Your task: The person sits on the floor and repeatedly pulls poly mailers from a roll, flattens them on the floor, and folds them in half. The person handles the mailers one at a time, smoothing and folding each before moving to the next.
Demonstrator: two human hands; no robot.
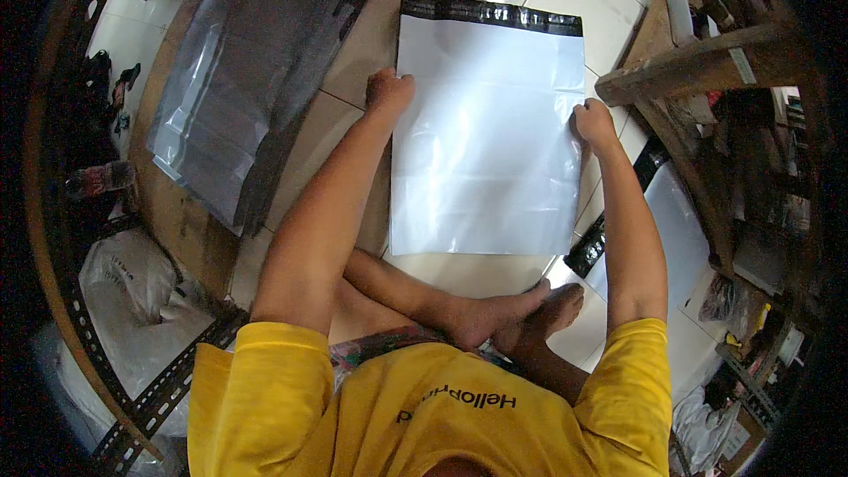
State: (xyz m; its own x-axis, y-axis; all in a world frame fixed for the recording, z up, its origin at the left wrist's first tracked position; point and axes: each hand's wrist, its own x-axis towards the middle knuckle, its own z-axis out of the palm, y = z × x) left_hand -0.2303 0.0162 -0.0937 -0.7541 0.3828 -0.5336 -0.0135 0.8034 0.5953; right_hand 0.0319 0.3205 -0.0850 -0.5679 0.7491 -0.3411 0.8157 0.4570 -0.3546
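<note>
A large white plastic mailing bag (486, 141) with a black strip along its far edge is stretched between my two hands in front of my crossed legs. My left hand (389, 88) is closed on its left edge, a little below the black strip. On the opposite edge, slightly nearer to me, my right hand (594, 121) pinches the bag with the fingers curled in. Light glares off the bag's smooth face, and faint fold creases run across it. Whether the bag touches the floor beneath I cannot tell.
To the left, a stack of similar bags (256, 79) lies on a brown board (190, 234). More white bags (667, 221) lie on the tiles beyond my right forearm. Wooden shelving (698, 66) stands at right; a perforated metal frame (172, 389) and plastic bottle (99, 178) are at left.
</note>
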